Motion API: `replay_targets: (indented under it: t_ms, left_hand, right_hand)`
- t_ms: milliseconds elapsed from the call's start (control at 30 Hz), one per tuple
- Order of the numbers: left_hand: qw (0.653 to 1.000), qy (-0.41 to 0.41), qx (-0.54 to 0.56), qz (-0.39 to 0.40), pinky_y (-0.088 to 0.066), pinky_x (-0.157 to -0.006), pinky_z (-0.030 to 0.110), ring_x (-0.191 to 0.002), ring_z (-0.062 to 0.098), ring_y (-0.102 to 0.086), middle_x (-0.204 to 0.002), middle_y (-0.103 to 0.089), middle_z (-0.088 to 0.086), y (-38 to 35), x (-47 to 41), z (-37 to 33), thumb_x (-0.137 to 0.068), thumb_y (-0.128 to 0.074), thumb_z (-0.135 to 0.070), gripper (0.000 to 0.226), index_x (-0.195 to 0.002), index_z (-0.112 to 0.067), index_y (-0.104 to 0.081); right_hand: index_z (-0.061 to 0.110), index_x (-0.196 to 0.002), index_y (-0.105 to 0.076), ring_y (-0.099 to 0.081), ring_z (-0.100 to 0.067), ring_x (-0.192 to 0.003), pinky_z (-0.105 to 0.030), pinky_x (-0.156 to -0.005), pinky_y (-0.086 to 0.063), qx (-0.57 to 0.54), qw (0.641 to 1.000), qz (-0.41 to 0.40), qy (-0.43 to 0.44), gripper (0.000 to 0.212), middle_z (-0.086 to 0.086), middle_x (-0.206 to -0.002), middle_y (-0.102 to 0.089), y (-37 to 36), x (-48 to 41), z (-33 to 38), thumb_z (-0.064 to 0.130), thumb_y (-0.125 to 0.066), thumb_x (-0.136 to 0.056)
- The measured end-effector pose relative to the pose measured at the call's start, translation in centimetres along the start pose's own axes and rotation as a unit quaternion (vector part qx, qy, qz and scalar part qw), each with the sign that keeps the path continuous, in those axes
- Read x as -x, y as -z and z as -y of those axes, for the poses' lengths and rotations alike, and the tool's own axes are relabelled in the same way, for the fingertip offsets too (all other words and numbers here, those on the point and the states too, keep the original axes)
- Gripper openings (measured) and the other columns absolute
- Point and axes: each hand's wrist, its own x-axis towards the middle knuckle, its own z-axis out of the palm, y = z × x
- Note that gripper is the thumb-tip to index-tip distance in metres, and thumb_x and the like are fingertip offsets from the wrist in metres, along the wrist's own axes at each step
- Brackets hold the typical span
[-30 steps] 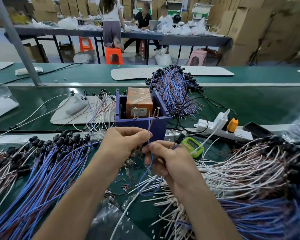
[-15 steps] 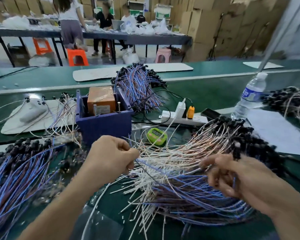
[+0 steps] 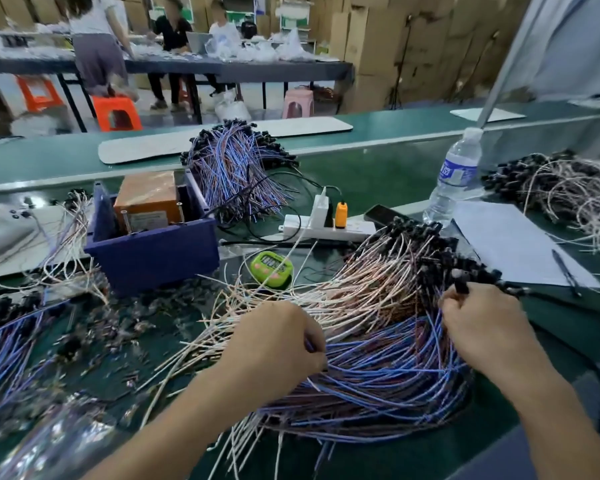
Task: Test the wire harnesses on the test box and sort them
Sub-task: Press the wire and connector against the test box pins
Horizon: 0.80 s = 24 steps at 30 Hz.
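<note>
A large heap of wire harnesses (image 3: 378, 344), white-pink on top and blue-purple below with black connectors at the far right end, lies before me. My left hand (image 3: 274, 341) is closed on the loose wire ends of a blue harness at the heap's left side. My right hand (image 3: 478, 327) pinches a black connector (image 3: 461, 284) at the heap's right end. The test box (image 3: 146, 199), orange with metal pins, sits in a dark blue bin (image 3: 153, 254) at the back left. Another blue harness pile (image 3: 0, 355) lies at the far left.
A green timer (image 3: 271, 268), a white power strip (image 3: 326, 226) with an orange plug, a phone, a water bottle (image 3: 456, 174), paper with a pen (image 3: 510, 244), and more harness bundles (image 3: 236, 168) lie around. Wire scraps litter the mat. People work at a far table.
My view has swung from the test box to the right-hand heap. Both hands left the box; the right reached out to a black connector and the left closed on wire ends.
</note>
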Motion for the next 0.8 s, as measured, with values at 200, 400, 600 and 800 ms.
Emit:
replay_targets:
  t_ms: [200, 400, 600, 800]
  left_hand:
    - [0.993, -0.059, -0.078, -0.070, -0.033, -0.055, 0.015, -0.078, -0.001, -0.048, -0.071, -0.069, -0.021, -1.1, 0.0, 0.3, -0.078, -0.074, -0.053, 0.012, -0.090, -0.053, -0.078]
    - [0.996, -0.046, 0.033, -0.063, -0.030, -0.078, 0.008, -0.091, -0.005, -0.048, -0.084, -0.065, -0.027, -1.2, 0.3, 1.1, -0.076, -0.080, -0.052, 0.012, -0.087, -0.046, -0.080]
    - [0.972, 0.069, 0.198, -0.102, -0.046, -0.065, 0.003, -0.081, -0.006, -0.068, -0.088, -0.069, -0.037, 0.4, 0.6, 2.7, -0.080, -0.083, -0.045, 0.009, -0.086, -0.050, -0.078]
    - [0.925, 0.109, 0.316, -0.179, -0.057, -0.065, 0.021, -0.071, 0.005, -0.073, -0.075, -0.077, -0.012, 2.9, 1.9, 6.7, -0.091, -0.077, -0.029, 0.017, -0.076, -0.036, -0.081]
  right_hand:
    - [0.010, -0.118, -0.071, -0.067, -0.035, -0.079, -0.043, -0.088, -0.044, 0.099, 0.987, -0.126, 0.027, 0.035, -0.016, -0.087, -0.076, -1.4, 0.3, 0.5, 0.031, -0.057, -0.095]
    - [0.021, -0.101, -0.060, -0.040, -0.021, -0.052, -0.040, -0.083, -0.037, 0.040, 0.975, -0.219, -0.003, 0.017, -0.003, -0.061, -0.065, -2.7, 1.5, 0.4, 0.032, -0.066, -0.090]
    - [0.025, -0.079, -0.059, -0.037, -0.004, -0.049, -0.034, -0.078, -0.033, -0.050, 0.968, -0.239, 0.058, 0.018, 0.008, -0.055, -0.058, -3.5, 4.0, 3.0, 0.016, -0.072, -0.087]
    - [0.031, -0.073, -0.054, -0.037, 0.005, -0.049, -0.036, -0.079, -0.048, -0.167, 0.961, -0.116, 0.190, 0.025, 0.022, -0.052, -0.045, -7.4, 7.2, 12.4, 0.020, -0.073, -0.086]
